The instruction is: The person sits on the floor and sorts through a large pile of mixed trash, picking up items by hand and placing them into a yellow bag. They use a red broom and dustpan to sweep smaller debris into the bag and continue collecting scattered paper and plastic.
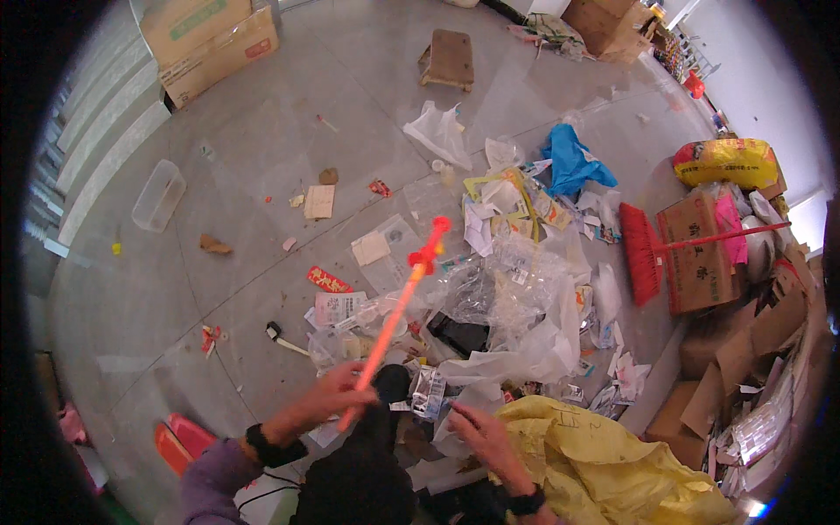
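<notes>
My left hand [342, 396] grips the lower part of a long, thin orange plastic stick [392, 323]. The stick slants up and away, with red knobbly pieces at its far end. Beneath it spreads a heap of waste, including crumpled clear plastic film [531, 289], papers and a black tray-like piece [459, 333]. My right hand [481, 438] is low over the heap's near edge, fingers apart, and I see nothing in it. Right beside that hand lies a yellow woven sack [590, 453] with marks on it. A silvery printed packet [428, 392] rests between my two hands.
A red broom [640, 254] leans against a cardboard box [699, 252] at right, above flattened cardboard [722, 367]. A blue plastic bag [577, 161] tops the heap. Farther off stand a small stool [449, 59] and large cartons [216, 52]. A clear plastic tub [159, 195] lies left.
</notes>
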